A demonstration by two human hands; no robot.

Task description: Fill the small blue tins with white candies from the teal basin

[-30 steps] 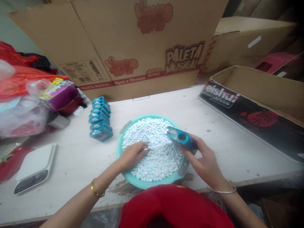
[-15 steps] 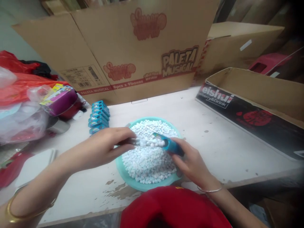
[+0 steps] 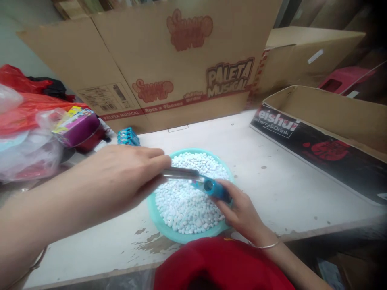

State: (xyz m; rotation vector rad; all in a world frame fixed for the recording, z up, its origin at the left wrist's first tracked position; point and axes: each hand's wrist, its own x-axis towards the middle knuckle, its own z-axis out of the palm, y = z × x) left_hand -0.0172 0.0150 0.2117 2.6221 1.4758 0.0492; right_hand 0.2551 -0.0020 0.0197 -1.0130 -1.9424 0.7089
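My left hand (image 3: 142, 173) is closed around a narrow metal scoop (image 3: 183, 173). The scoop's far end meets the top end of a small blue plastic case (image 3: 215, 189), which has a round hole in its side. My right hand (image 3: 238, 205) grips the lower part of that case and holds it tilted. Both hands are above a light green basin (image 3: 154, 219) filled with small white pellets (image 3: 187, 209) that look like candies. Whether pellets are inside the case is hard to see.
Behind the hands stands a large cardboard box (image 3: 181, 68). At the back left, several more blue cases (image 3: 128, 137) are lined up, partly hidden by my left arm. Plastic bags (image 3: 27, 145) and a purple box (image 3: 78, 129) lie left. An open black carton (image 3: 314, 141) sits right.
The scoop, earlier level and loaded with white pellets, has turned over and moved right against the case's end. My left arm has swung up and forward. My right hand has barely moved.
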